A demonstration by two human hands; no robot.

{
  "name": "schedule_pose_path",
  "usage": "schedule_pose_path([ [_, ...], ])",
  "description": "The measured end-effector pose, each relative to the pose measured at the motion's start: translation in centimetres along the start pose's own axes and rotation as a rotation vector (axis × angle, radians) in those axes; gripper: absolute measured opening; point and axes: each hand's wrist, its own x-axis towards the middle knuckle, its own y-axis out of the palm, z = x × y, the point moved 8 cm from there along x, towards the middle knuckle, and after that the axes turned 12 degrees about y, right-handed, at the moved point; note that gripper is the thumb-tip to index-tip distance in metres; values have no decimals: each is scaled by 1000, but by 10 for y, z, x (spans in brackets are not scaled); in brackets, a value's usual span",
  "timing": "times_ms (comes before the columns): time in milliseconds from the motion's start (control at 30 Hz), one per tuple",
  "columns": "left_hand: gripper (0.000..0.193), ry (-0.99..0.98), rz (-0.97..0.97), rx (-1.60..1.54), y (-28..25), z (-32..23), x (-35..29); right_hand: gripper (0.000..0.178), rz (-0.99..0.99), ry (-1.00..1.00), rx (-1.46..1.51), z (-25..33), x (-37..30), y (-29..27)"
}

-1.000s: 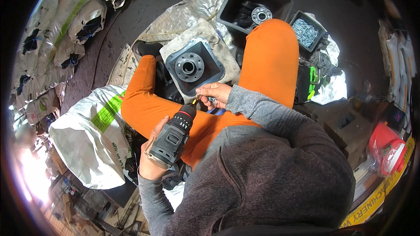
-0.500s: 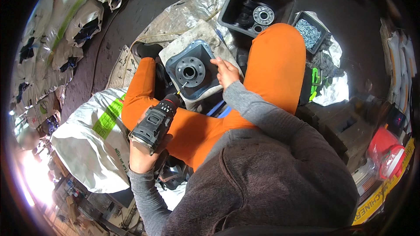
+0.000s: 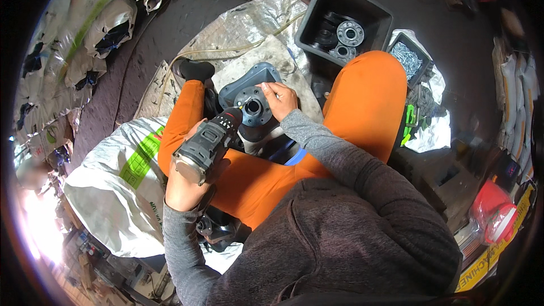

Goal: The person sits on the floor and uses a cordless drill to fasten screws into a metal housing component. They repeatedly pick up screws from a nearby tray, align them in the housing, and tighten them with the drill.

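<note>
My left hand [image 3: 188, 190] is wrapped round the grip of a black and grey cordless drill [image 3: 205, 141]. The red-ringed chuck points away from me, with its tip at the left edge of a round metal flange [image 3: 265, 114]. That flange has a wide centre hole and several smaller holes. It belongs to or rests on a grey metal housing [image 3: 273, 73] with a squarish rim, which stands tilted between my legs. With bent fingers, my right hand [image 3: 281, 102] grips the flange's upper right edge. Whether a small screw is also pinched there cannot be made out.
Beyond my right knee stands a dark grey bin [image 3: 310, 28] with several round flanges [image 3: 350, 34]. Beside it, a small tray [image 3: 416, 68] holds loose screws. A stained sheet [image 3: 226, 37] lies under the work, and a white sack [image 3: 113, 187] is at my left.
My right hand has moved left from beside the housing onto the flange's edge. The housing now leans differently, its flange shifted right and down. The drill stays at the flange's left side.
</note>
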Motion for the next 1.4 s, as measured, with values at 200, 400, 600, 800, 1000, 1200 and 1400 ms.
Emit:
schedule_pose_path([
  [200, 55, -48, 33, -32, 2, 14, 12, 29, 88, -67, -39, 4, 5, 9],
  [400, 57, -57, 70, -41, 3, 15, 17, 31, 81, -73, -61, 4, 6, 9],
  [600, 57, -89, 73, -73, 7, 14, 20, 30, 74, -74, -32, 3, 6, 9],
  [800, 45, -70, 18, 8, 2, 18, 27, 29, 56, -70, -8, -2, 4, 8],
  [1000, 59, -171, 236, -4, 6, 19, 58, 26, -28, -70, 65, -4, 0, 3],
  [1200, 43, -54, 272, 113, 11, 2, 75, 32, -83, -32, -18, -3, -3, -2],
  [1400, 53, -146, 317, 97, 21, 18, 81, 35, -92, -26, 4, 0, 0, -4],
])
